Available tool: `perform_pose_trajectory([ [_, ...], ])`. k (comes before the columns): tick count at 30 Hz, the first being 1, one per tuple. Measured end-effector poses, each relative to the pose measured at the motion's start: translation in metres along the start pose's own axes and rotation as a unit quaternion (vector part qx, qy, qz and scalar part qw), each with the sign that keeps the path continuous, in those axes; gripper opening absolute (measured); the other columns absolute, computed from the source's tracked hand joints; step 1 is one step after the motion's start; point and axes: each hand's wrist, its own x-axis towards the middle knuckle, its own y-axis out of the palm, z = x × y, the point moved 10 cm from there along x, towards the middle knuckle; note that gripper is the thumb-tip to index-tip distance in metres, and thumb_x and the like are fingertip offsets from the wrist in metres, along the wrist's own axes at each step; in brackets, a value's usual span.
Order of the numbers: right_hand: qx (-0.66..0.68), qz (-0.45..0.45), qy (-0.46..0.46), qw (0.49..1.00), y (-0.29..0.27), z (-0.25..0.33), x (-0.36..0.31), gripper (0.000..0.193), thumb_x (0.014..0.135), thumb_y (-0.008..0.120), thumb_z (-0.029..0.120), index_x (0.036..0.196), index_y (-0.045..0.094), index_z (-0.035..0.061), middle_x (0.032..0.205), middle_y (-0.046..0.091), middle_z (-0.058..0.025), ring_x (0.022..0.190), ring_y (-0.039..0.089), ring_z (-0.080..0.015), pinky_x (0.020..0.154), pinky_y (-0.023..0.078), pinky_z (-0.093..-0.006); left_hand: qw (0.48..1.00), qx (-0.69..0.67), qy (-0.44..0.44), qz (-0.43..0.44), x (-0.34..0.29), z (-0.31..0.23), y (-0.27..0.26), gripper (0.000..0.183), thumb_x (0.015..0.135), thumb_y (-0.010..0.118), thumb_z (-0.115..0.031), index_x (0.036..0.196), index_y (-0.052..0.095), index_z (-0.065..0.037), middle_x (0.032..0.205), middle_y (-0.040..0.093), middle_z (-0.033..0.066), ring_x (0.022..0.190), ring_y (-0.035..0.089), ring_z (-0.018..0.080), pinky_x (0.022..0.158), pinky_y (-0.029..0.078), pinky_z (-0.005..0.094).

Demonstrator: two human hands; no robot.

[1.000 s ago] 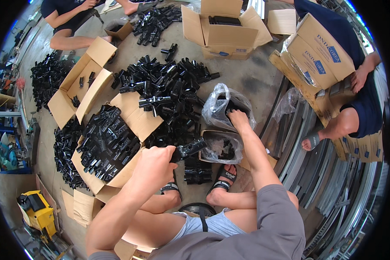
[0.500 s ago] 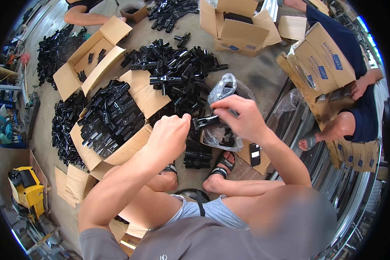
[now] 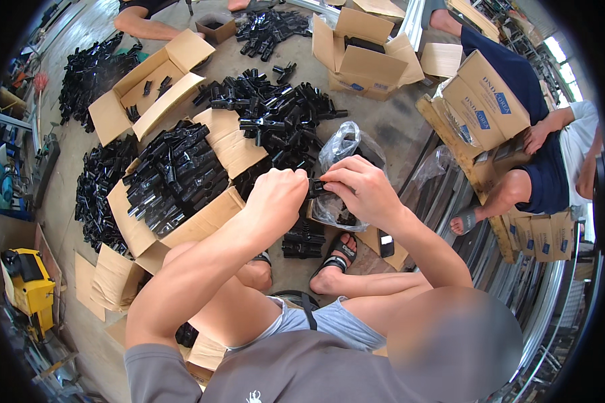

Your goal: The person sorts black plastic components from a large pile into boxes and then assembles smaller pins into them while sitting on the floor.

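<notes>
In front of my knees, both of my hands meet at a small black tubular fitting. My left hand is closed in a fist round its left end and hides much of it. From the other side, my right hand pinches the fitting's right end with thumb and fingertips; whether a smaller piece sits between them I cannot make out. Just beyond and below my right hand is a clear plastic bag with small dark pieces in it. More black fittings stand stacked on the floor between my feet.
An open carton full of black fittings stands left. Beyond lies a heap of loose fittings. Another open carton holds a few. A phone lies near my right foot. A co-worker's hand rests by a closed carton at right.
My hands have come closer together, and the fitting shows less between them. It seems turned more end-on. The whole view has shifted slightly, and more of the co-worker at right shows.
</notes>
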Motion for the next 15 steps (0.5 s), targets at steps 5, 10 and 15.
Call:
perform_pose_trajectory([
  [5, -0.008, -0.006, 0.011, 1.000, 0.001, 0.001, 0.000, 0.012, 0.086, 0.076, 0.008, 0.096, 0.076, 0.0021, 0.096, 0.071, -0.0097, 0.095, 0.068, -0.0298, 0.086, 0.055, -0.0404, 1.000, -0.004, 0.005, -0.019, -0.004, 0.000, -0.005, 0.028, 0.072, 0.076, 0.001, 0.096, 0.061, 0.004, 0.079, 0.069, 0.0222, 0.080, 0.070, 0.0409, 0.073, 0.055, 0.0498],
  [10, -0.038, -0.005, 0.020, 0.999, -0.002, 0.001, -0.002, 0.013, 0.086, 0.076, 0.010, 0.097, 0.077, 0.0026, 0.096, 0.072, -0.0104, 0.096, 0.068, -0.0308, 0.086, 0.056, -0.0408, 1.000, -0.013, -0.011, 0.008, -0.004, -0.006, -0.014, 0.052, 0.074, 0.078, 0.001, 0.119, 0.053, 0.001, 0.076, 0.069, 0.0203, 0.080, 0.071, 0.0413, 0.070, 0.055, 0.0508],
  [15, -0.036, -0.028, 0.032, 0.998, -0.015, 0.004, 0.000, 0.023, 0.085, 0.078, 0.012, 0.107, 0.076, 0.0045, 0.102, 0.072, -0.0115, 0.098, 0.068, -0.0313, 0.088, 0.056, -0.0412, 0.999, -0.017, -0.022, 0.021, -0.006, -0.004, -0.023, 0.066, 0.076, 0.079, 0.000, 0.132, 0.046, -0.004, 0.076, 0.069, 0.0201, 0.080, 0.070, 0.0419, 0.069, 0.053, 0.0518],
])
